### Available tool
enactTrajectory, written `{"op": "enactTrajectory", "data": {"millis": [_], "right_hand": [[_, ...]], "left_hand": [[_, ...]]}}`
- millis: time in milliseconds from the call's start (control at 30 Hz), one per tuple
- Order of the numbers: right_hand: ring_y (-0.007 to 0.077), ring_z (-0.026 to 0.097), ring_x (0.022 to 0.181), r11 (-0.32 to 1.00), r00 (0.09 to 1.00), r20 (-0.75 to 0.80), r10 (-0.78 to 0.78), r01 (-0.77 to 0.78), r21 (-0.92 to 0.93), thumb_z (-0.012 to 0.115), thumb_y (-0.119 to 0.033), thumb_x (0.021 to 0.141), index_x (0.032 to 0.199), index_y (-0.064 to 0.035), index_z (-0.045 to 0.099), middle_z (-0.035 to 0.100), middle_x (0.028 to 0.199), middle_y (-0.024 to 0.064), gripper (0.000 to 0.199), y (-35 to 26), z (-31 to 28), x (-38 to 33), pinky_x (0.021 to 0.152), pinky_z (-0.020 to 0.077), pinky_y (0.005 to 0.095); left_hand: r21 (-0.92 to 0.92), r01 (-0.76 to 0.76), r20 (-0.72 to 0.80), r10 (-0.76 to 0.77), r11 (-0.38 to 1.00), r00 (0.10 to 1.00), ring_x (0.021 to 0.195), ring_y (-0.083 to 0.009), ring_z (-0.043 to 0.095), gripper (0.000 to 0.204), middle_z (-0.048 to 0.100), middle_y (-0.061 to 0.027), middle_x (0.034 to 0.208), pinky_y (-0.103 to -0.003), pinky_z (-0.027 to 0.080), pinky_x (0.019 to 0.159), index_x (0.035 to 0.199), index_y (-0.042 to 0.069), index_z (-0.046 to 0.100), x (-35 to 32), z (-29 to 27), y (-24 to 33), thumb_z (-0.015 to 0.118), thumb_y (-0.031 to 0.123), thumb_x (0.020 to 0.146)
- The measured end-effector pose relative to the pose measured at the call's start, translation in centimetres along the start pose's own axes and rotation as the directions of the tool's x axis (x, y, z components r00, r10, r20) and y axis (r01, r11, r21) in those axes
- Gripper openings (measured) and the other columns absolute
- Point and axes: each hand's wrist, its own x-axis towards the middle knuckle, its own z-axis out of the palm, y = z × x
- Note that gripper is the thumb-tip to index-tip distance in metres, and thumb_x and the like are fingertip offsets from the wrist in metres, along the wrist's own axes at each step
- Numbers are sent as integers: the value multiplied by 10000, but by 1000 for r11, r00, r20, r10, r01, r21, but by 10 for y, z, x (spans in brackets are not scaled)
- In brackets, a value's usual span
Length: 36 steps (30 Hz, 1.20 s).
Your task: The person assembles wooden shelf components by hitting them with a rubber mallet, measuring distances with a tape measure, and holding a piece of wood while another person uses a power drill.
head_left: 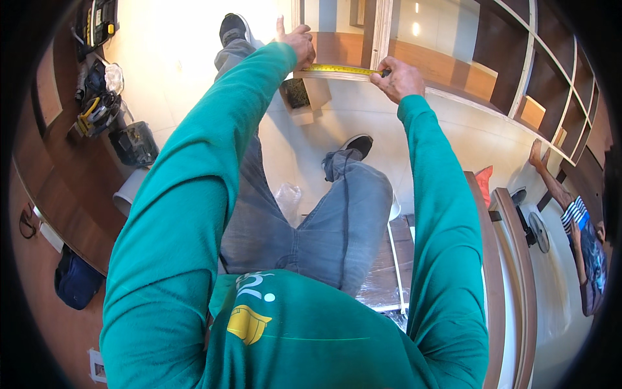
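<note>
A yellow tape measure blade (340,69) is drawn out straight between my two hands, along the near edge of a wooden shelf frame (334,76). My left hand (299,45) holds the blade's end at the frame's left corner, its thumb pointing up; some of its fingers are hidden. At the other end my right hand (403,80) is closed round the dark tape case (385,72), close to an upright divider (383,32) of the frame. Most of the case is covered by the fingers.
Cabinet compartments (551,71) run off to the right. Power tools (97,113) and a dark case (134,144) lie at left, by a pale bucket (129,191). Curved wooden panels (515,259) stand at right. Another person (580,227) is at far right.
</note>
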Motion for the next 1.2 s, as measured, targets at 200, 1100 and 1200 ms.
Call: {"op": "enactTrajectory", "data": {"millis": [200,1100,1200], "right_hand": [[308,738,977,1000,1000,-20,-10,10,12,797,-445,816,1053,-211,755,783,1021,50,336,1,1,-1,890,594,465],[318,736,926,986,993,96,-72,56,159,750,-440,848,1023,-186,767,779,954,102,309,20,-4,15,876,580,449],[328,737,924,985,997,35,-64,58,163,743,-449,866,1033,-189,761,780,953,102,310,22,1,12,875,579,458]], "left_hand": [[-6,-8,-18,8,1000,1000,1550,-252,252,131,583,3,1354,-919,102,1094,936,314,778,-2,-2,2,718,217,872],[39,-84,-90,87,996,992,1532,-242,287,182,592,72,1338,-915,182,1059,995,326,790,-5,12,-7,739,242,842],[86,-98,-118,108,991,987,1525,-238,296,189,592,71,1337,-911,222,1045,977,329,798,-3,16,-13,746,222,830]]}}
